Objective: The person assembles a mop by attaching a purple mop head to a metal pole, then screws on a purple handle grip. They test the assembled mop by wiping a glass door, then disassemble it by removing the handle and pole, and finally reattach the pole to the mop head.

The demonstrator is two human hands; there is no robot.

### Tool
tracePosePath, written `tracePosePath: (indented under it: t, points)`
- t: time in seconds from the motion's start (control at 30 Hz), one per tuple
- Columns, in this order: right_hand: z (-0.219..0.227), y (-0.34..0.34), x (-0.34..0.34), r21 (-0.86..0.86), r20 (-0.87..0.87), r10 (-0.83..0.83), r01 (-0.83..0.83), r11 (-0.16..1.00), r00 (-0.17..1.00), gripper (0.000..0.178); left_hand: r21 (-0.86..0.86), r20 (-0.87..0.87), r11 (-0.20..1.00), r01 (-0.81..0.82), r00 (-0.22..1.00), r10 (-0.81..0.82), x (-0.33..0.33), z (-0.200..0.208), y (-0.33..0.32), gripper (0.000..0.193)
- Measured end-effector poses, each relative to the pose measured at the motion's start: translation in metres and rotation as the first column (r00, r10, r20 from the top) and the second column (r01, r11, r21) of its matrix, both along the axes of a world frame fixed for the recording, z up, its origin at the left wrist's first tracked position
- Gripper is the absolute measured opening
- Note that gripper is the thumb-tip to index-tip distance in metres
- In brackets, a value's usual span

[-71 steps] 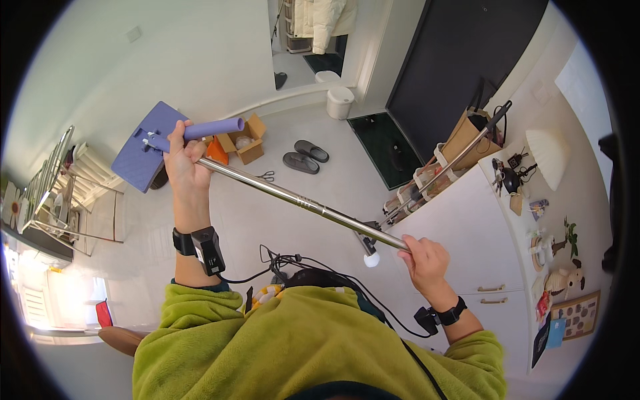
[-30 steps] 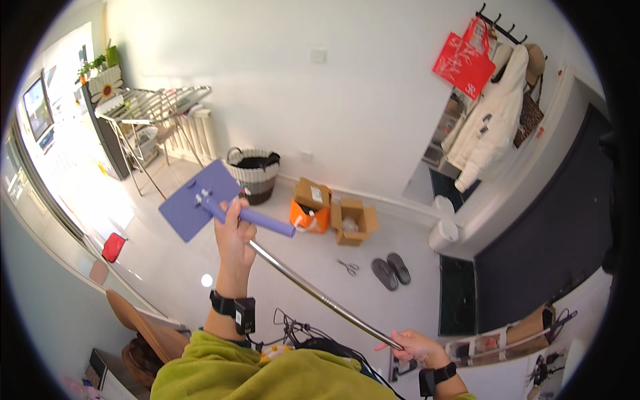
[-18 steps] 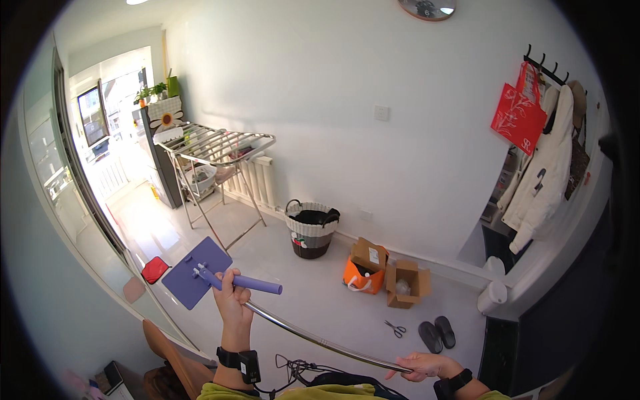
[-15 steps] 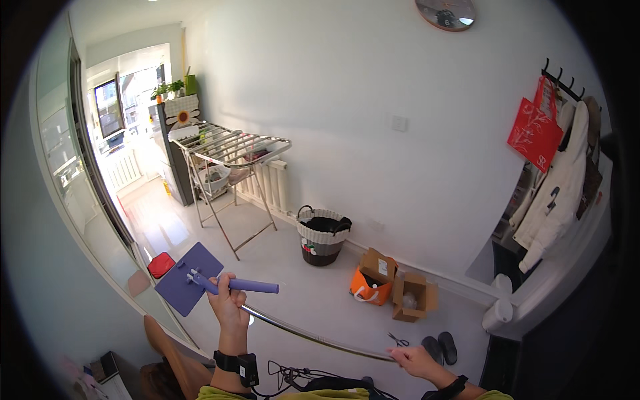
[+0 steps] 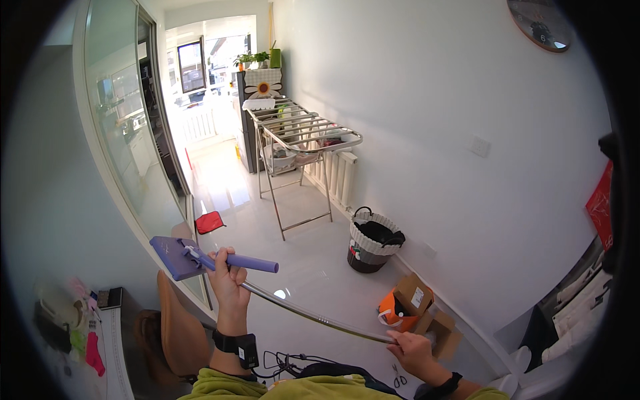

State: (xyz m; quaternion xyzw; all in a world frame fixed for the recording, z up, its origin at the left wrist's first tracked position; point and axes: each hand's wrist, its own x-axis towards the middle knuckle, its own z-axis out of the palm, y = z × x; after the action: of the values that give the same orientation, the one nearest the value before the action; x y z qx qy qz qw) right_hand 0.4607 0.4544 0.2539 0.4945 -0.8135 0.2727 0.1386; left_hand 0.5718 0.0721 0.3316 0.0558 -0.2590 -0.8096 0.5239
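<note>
**Purple mop head [image 5: 177, 258] with steel pole [image 5: 313, 313], in two hands**

Green sleeves [image 5: 223, 385], fleecy, along the lower edge. Black cables [image 5: 287, 363], tangled, in front of the body.

Left hand [image 5: 230, 283]: closed round the purple tube [image 5: 255, 263] of the mop head, with the near part of the pole at the same grip. Wears a black wrist strap with a box-shaped device [image 5: 247, 351].

Right hand [image 5: 412, 353]: closed on the opposite end of the pole. Also strapped in black at the wrist.

Mop head: flat, rectangular, tilted, just left of the left hand. Carries a pale hinge joint at the tube.

Purple tube: points right, well above the pole, with a free end.

Steel pole: slants from the left hand down to the right hand; looks bowed.

Scissors [image 5: 399, 377], on the floor near the right hand.

Tan chair [image 5: 179, 327], at left, beside a pale desk [image 5: 115, 353] with a pink item [image 5: 94, 353].

Open cardboard box [image 5: 447, 337], beyond the right hand; beside it, an orange bag [image 5: 395, 313] with cardboard at its top.

Woven basket [image 5: 365, 259], white over grey and brown, holding dark cloth.

Red pouch [image 5: 210, 222], flat on the floor, beyond the mop head.

Metal drying rack [image 5: 305, 222], standing before a radiator [image 5: 340, 177].

Potted plants [image 5: 260, 60], on a tall grey unit [image 5: 251, 133] near a bright window [image 5: 192, 67].
</note>
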Motion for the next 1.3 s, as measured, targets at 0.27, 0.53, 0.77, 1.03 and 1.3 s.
tracePosePath:
  t: [0.27,0.53,0.77,1.03,1.3]
  points:
    - [-0.018,0.013,-0.067,0.088,0.452,0.2,-0.266,0.96,0.87,0.026,0.003,-0.019,0.999,-0.044,0.999,0.044,-0.012,0.007,0.046,0.016]
    - [-0.009,-0.007,-0.088,0.067,0.718,0.208,-0.363,0.929,0.664,0.025,-0.09,-0.072,0.995,-0.033,0.997,0.027,-0.014,0.021,0.045,0.012]
    - [0.025,-0.037,-0.078,0.236,0.44,0.364,-0.497,0.835,0.821,0.045,-0.123,-0.067,0.991,0.053,0.996,-0.061,-0.029,0.015,0.058,0.013]
    - [0.088,-0.125,-0.045,-0.615,0.694,0.648,-0.208,0.76,0.313,0.069,-0.255,0.01,0.966,0.031,1.0,-0.03,-0.062,0.014,0.102,0.021]
    - [0.099,-0.147,-0.041,-0.834,0.551,0.827,0.106,0.541,0.115,0.03,-0.198,0.111,0.976,0.091,0.991,-0.07,-0.074,0.014,0.114,0.011]
